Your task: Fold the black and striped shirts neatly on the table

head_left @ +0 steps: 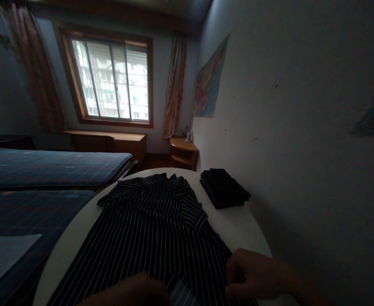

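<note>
A black short-sleeved shirt [148,229] with thin white stripes lies spread over the round white table [68,238], collar at the far end and hem toward me. Its right sleeve in view is creased and folded over the body. At the bottom edge my left hand [135,291] is closed on the near part of the shirt, its fingertips hidden and the hand partly cut off. A lighter flap of cloth shows beside it. My right hand [253,274], fingers curled in a pinch, grips the shirt's right edge near the hem.
A stack of folded black clothes [223,189] sits at the table's far right, near the white wall [301,161]. Blue plaid mattresses [52,168] lie to the left, with a paper sheet [8,255] on the nearer one. A desk [119,136] stands below the window.
</note>
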`<state>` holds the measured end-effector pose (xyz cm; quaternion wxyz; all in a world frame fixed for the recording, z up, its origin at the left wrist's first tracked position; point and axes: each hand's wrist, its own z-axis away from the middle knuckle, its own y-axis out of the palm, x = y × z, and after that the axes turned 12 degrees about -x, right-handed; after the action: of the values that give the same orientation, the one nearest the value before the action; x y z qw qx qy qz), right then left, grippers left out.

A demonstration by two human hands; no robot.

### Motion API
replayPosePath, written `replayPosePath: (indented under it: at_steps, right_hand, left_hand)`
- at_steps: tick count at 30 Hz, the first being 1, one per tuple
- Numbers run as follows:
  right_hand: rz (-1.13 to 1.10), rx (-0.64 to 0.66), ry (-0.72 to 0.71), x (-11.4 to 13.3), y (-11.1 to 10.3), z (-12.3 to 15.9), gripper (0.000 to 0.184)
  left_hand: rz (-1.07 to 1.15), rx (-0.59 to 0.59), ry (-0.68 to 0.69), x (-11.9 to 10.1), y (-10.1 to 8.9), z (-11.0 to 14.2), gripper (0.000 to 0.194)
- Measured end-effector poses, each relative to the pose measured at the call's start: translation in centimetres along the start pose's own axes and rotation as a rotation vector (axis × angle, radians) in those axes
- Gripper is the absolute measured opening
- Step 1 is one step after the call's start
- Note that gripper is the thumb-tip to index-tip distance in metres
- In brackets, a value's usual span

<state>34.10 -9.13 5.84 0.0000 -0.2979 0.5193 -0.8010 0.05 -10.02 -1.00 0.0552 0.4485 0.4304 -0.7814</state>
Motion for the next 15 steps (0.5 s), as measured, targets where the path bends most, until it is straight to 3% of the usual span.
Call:
replayPosePath:
  at_steps: [4,10,13,15]
  right_hand:
    - [0.034,-0.069,-0.17,1.2,3.3,-1.1,0.036]
    - [0.308,-0.056,-0.284,0.6,9.4,-4.4,0.021]
    - [0.308,-0.027,-0.352,0.6,9.0,-4.6,0.012]
    - [0.189,0.028,-0.351,0.9,7.6,-3.8,0.013]
  left_hand:
    - [-0.207,-0.249,0.017,0.3,1.3,-1.6,0.048]
    - [-0.228,-0.276,0.005,1.9,3.5,-2.5,0.053]
    - [-0.187,-0.252,-0.047,2.5,3.9,-3.5,0.051]
    - [-0.087,-0.129,-0.034,2.6,3.7,-3.9,0.039]
